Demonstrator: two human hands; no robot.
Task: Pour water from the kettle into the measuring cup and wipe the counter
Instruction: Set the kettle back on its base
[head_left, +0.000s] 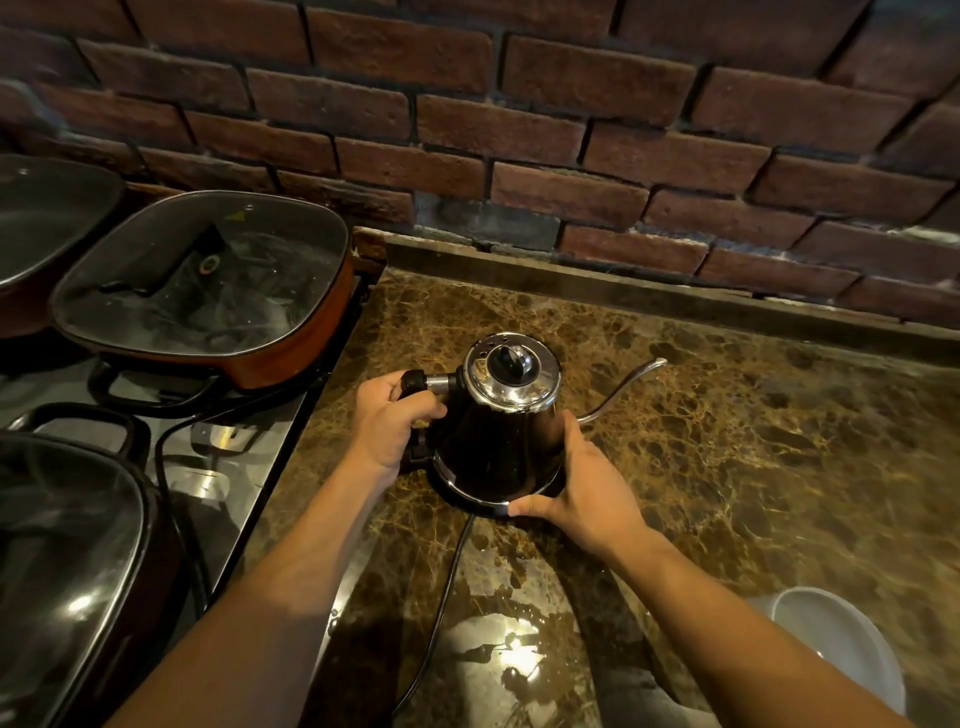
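Black and chrome, the kettle (501, 421) sat on its base (467, 496) at frame centre. The left hand (387, 421) gripped its handle; the right hand (582, 483) lay spread against body and base. Tugging could drag the cord (441, 613) and splash the marble counter (753, 441).

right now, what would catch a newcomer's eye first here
A black gooseneck kettle sits mid-counter on its base, the left hand gripping its handle and the right hand steadying its side. To the left, a glass-lidded red pan rests on the stove, under a brick wall.
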